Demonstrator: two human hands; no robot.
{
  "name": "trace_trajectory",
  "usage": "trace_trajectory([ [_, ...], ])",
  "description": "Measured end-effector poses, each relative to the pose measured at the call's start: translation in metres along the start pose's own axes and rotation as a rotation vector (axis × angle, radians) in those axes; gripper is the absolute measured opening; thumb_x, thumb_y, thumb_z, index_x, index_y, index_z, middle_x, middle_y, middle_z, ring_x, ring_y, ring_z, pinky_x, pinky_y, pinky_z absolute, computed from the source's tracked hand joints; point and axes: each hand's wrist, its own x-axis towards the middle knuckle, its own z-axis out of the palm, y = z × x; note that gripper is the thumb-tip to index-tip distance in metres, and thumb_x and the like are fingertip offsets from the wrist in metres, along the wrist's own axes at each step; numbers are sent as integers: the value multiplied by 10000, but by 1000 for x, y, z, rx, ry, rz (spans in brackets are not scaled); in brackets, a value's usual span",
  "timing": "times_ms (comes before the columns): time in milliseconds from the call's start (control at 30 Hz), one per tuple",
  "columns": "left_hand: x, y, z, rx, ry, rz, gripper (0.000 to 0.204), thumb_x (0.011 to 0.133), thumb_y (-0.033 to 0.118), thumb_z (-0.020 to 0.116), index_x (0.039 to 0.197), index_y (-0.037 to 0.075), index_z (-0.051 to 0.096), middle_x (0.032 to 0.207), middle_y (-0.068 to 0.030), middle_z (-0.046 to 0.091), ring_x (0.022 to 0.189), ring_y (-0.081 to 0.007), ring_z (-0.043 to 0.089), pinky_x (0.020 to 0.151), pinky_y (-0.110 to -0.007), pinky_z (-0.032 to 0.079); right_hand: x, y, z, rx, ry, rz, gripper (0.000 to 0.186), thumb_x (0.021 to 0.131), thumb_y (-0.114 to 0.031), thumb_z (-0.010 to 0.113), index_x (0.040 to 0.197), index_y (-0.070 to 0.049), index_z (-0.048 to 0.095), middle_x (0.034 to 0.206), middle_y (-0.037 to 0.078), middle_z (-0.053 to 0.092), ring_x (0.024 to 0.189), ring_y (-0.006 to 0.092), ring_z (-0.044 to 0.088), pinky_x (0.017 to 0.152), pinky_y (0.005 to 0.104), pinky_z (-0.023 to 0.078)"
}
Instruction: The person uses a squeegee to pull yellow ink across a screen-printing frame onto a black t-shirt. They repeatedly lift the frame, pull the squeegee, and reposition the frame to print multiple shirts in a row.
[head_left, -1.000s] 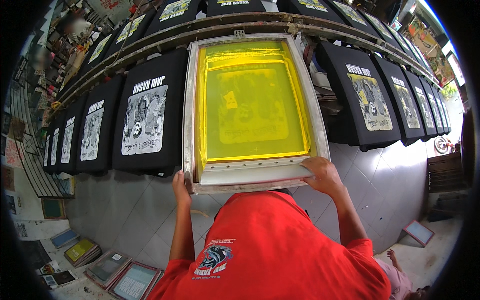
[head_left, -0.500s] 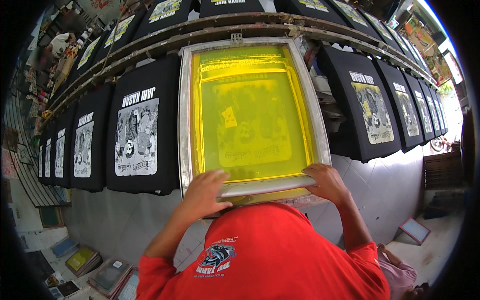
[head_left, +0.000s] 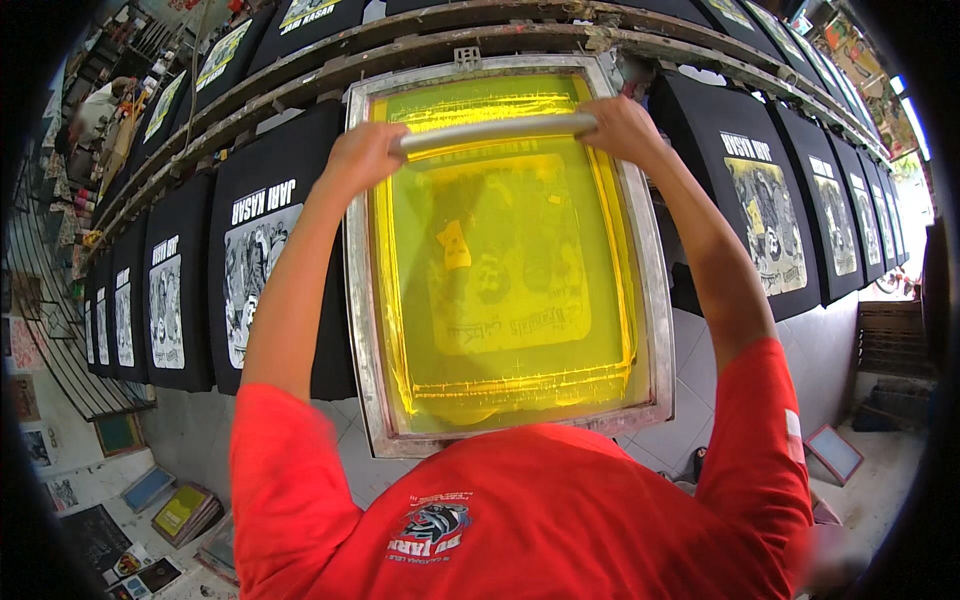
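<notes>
A screen printing frame (head_left: 657, 330) with metal sides lies flat in front of me. Its yellow-green mesh (head_left: 510, 380) carries a printed-looking picture area, with thick yellow ink along the far edge and in streaks down the sides. Across the far part of the mesh lies a long grey squeegee (head_left: 495, 132). My left hand (head_left: 367, 153) is closed round its left end, and my right hand (head_left: 622, 130) grips the right end. The squeegee's lower blade edge is hard to make out against the ink. Both arms reach forward over the frame.
Black T-shirts with white prints (head_left: 262, 260) lie in a row to the left; more black shirts (head_left: 765, 200) with partly yellow prints extend right. Worn rails (head_left: 300, 75) run behind the frame. Stacked screens (head_left: 187, 512) stand on the floor at lower left.
The squeegee has gone from the near end of the mesh to the far end. My left hand, earlier with fingers apart at the near left, now grips it; my right hand moved away from me too.
</notes>
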Motion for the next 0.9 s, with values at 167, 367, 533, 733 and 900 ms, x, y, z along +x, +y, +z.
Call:
trace_trajectory([
  [167,50,-35,28,-68,10,27,349,717,198,751,1042,83,700,877,-177,698,852,-363,667,757,-433,520,54,24,30,-62,58,33,346,719,-262,764,1020,-99,721,902,134,714,849,317,680,787,407,545],
  [367,31,-21,36,-53,-68,-14,358,722,231,779,1038,79,704,888,-177,700,858,-364,664,754,-422,516,34,32,55,-16,-45,33,360,707,-295,738,1026,-131,713,902,143,705,872,347,669,791,451,535],
  [533,-36,16,33,-44,-139,-89,271,710,229,774,946,114,708,854,-136,701,821,-337,670,714,-435,522,-41,-15,34,-51,-139,76,292,733,-284,719,986,-138,713,908,122,706,866,326,674,782,429,536],
  [733,-189,92,39,-95,-233,-91,454,705,148,729,1154,144,664,1051,-118,668,972,-321,631,836,-423,517,-210,-71,37,-3,-29,1,356,732,-245,756,1054,-108,691,1001,86,694,922,278,671,818,403,532],
  [900,-317,152,46,-221,-124,-20,510,677,18,698,1177,110,653,1082,-101,668,1026,-292,621,893,-393,504,-332,-133,23,77,-70,8,376,660,-126,763,1023,-85,673,983,89,679,904,277,665,798,387,536],
])
